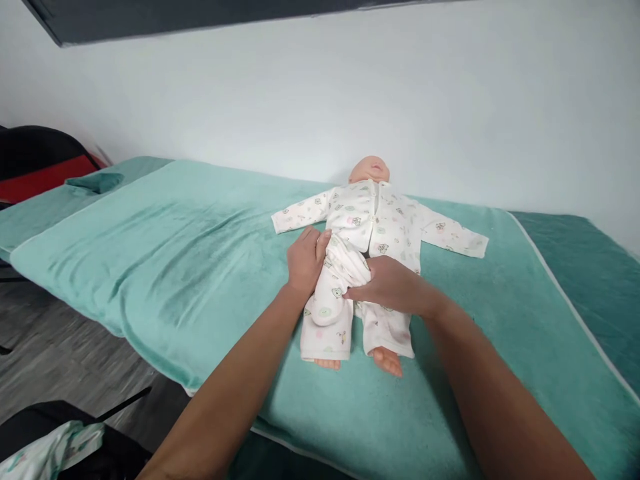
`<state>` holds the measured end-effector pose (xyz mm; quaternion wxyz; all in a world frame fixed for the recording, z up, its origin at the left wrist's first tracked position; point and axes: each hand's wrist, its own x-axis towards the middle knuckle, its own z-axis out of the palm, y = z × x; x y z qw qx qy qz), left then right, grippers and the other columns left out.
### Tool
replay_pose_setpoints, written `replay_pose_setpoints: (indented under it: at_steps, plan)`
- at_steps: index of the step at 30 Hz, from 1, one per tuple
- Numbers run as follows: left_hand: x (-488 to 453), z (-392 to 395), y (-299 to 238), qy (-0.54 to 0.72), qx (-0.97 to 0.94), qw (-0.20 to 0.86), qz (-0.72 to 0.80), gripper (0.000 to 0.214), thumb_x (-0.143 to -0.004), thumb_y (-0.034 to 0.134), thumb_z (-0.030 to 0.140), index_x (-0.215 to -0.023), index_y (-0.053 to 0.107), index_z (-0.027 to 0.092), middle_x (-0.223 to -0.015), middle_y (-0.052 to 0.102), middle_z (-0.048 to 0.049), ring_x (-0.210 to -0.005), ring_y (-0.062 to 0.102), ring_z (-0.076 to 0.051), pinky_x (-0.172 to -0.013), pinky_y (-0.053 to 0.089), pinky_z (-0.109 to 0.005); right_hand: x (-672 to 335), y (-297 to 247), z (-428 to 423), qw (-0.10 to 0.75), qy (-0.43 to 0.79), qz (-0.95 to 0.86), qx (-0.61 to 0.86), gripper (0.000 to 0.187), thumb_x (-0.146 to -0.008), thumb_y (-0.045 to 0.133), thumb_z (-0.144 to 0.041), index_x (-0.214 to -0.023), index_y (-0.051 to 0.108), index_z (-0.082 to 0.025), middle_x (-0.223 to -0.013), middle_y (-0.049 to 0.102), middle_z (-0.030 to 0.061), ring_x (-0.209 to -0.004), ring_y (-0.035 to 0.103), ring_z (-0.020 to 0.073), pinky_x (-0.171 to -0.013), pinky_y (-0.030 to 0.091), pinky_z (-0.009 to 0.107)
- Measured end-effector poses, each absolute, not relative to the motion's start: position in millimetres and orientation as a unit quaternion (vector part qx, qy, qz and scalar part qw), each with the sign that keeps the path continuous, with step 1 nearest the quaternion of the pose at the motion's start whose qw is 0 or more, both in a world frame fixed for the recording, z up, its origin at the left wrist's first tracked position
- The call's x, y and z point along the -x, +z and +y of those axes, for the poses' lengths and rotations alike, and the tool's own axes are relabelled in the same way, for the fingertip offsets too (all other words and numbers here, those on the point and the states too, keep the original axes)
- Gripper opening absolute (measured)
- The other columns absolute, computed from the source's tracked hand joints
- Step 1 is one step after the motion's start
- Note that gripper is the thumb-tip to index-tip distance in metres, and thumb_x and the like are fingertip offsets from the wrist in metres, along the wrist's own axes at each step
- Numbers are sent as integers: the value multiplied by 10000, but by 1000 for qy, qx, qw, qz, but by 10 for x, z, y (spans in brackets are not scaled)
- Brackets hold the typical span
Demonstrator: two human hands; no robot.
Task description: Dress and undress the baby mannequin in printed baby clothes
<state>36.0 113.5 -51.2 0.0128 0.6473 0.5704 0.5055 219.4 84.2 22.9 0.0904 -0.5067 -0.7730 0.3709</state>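
Note:
A baby doll (373, 170) lies on its back, wearing a white printed long-sleeved top (350, 212) and matching baby pants (327, 341). Both sleeves are spread outward, and its feet (387, 361) poke out of the pant legs. At the doll's waist the fabric of the pants is bunched, with a rounded fold hanging over one thigh. My left hand (306, 259) is closed on this fabric at the left hip. Over the belly, my right hand (395, 283) pinches the same bunch between thumb and fingers; some fingertips are hidden under the cloth.
A green sheet (200, 233) with wrinkles on the left covers the bed, which stands against a white wall (250, 100). A black and red chair (40, 160) is at the far left. Printed cloth (55, 450) lies on a black seat at lower left.

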Motion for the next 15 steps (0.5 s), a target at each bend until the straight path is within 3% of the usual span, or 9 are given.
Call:
replay_pose_setpoints:
  at_steps: [4, 9, 15]
  plan:
    - [-350, 1013, -486, 534, -619, 94, 568, 434, -1016, 373, 503, -693, 408, 216, -667, 466, 15, -634, 441, -142, -626, 324, -298, -2188, 203, 843, 144, 381, -761, 505, 237, -729, 615, -303, -597, 447, -200, -620, 502, -41, -576, 422, 103, -520, 298, 253]
    - [-250, 581, -522, 564, -506, 169, 630, 307, -984, 464, 501, -864, 487, 220, -804, 557, 9, -728, 529, -149, -688, 397, -299, -2199, 174, 879, 196, 374, -743, 520, 205, -738, 569, -299, -612, 438, -204, -639, 487, -36, -602, 416, 114, -530, 289, 261]
    - [-131, 44, -606, 339, -694, 164, 613, 391, -1027, 346, 467, -757, 477, 217, -776, 581, -14, -799, 494, -208, -764, 330, -377, -2178, 120, 901, 244, 359, -732, 526, 134, -729, 538, -279, -638, 469, -210, -647, 495, -38, -624, 425, 128, -561, 304, 268]
